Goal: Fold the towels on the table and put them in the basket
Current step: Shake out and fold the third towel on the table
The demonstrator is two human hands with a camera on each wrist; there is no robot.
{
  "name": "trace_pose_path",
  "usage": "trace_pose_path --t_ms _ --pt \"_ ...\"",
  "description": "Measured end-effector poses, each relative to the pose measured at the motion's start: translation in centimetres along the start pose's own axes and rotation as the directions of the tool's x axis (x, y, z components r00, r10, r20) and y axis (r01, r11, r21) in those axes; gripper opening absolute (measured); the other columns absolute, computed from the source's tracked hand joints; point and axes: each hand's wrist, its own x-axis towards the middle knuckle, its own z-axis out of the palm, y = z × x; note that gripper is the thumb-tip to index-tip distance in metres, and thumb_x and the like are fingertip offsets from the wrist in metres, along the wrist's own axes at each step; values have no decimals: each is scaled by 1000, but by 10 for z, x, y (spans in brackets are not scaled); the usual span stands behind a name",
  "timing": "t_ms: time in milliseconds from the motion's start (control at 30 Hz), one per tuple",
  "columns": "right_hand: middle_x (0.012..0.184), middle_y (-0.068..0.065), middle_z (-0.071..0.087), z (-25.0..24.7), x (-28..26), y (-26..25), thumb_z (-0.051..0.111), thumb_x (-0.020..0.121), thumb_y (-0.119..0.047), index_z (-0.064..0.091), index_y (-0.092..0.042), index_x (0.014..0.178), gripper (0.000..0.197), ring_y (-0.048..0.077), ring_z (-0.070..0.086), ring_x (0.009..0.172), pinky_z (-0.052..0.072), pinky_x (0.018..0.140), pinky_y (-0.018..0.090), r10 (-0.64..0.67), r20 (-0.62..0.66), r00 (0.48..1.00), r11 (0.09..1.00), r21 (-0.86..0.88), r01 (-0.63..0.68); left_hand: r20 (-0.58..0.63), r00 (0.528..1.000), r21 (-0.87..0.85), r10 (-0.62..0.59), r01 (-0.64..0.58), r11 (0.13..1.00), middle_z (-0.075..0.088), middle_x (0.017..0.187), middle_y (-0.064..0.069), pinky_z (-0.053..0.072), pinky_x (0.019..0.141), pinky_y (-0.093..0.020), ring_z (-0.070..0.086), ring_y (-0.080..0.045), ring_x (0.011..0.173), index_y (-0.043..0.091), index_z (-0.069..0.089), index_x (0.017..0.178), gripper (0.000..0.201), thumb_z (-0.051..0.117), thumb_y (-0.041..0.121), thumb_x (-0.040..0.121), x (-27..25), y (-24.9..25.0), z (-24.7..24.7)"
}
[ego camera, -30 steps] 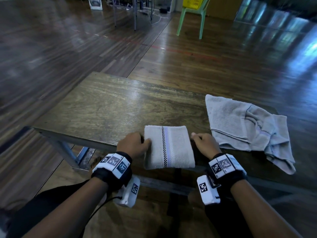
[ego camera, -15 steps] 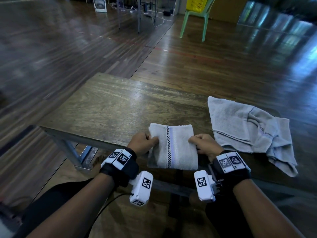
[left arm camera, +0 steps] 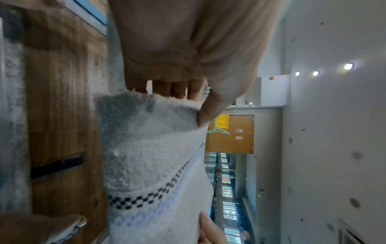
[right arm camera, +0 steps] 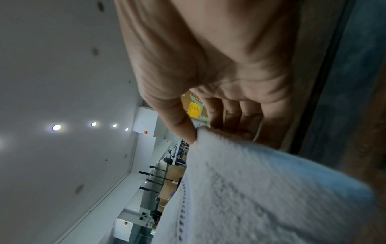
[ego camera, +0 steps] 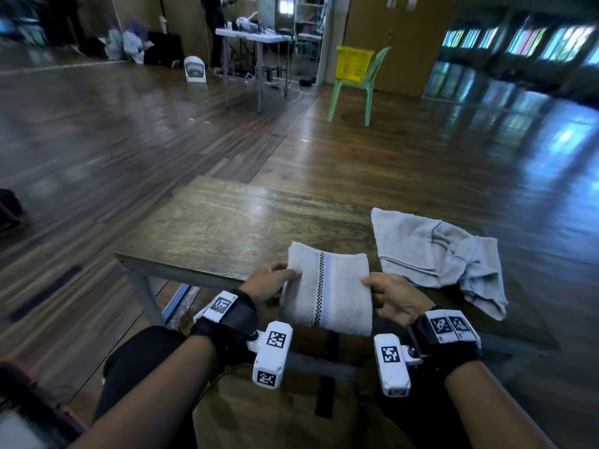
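Observation:
A folded white towel (ego camera: 327, 288) with a checkered and lilac stripe is lifted off the near edge of the wooden table (ego camera: 233, 228). My left hand (ego camera: 270, 281) pinches its left edge, thumb on top (left arm camera: 211, 113). Its right edge is pinched by my right hand (ego camera: 387, 294), seen close up in the right wrist view (right arm camera: 188, 130). An unfolded grey towel (ego camera: 434, 254) lies crumpled on the table's right side. The yellow basket (ego camera: 353, 63) stands on a green chair (ego camera: 350, 92) far across the room.
Shiny wooden floor surrounds the table. A white table (ego camera: 256, 37) with gear and cables stands at the back, a small white fan (ego camera: 194, 69) on the floor to its left. A person's legs show beside that table.
Both hands have lifted the folded towel off the table edge and tilted it up. My head has risen, bringing the far room and basket into view.

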Motion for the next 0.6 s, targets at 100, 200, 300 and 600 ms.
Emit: trace_pose_path --t_ms 100,200,300,600 --pt "88 9 61 2 -36 -23 57 88 -13 64 -9 98 13 21 51 81 40 71 34 -101 -11 995 995 2 101 -19 996 -7 86 -86 996 63 93 -4 47 83 -37 58 -21 88 15 61 100 12 60 18 89 -29 29 2" --pt "93 13 61 2 -73 -48 56 90 -11 61 -3 103 16 21 56 80 41 67 30 -212 -20 977 977 9 212 -33 985 -36 168 -169 985 63 90 -3 49 76 -33 59 -20 84 13 62 99 12 61 19 89 -60 58 4" --pt "98 14 60 2 -104 -69 56 90 -14 58 1 112 26 25 57 84 44 71 33 -290 -5 957 957 -8 290 -42 969 -55 245 -248 967 61 79 -2 46 55 -24 58 -15 68 11 62 92 7 60 17 90 -89 83 5" --pt "88 10 63 36 -130 -127 54 92 -9 59 -6 107 16 20 60 73 53 56 28 -413 177 893 904 -44 426 -213 916 -38 341 -356 934 44 65 0 36 43 -16 43 -5 44 13 62 91 4 59 15 90 -137 120 -27"
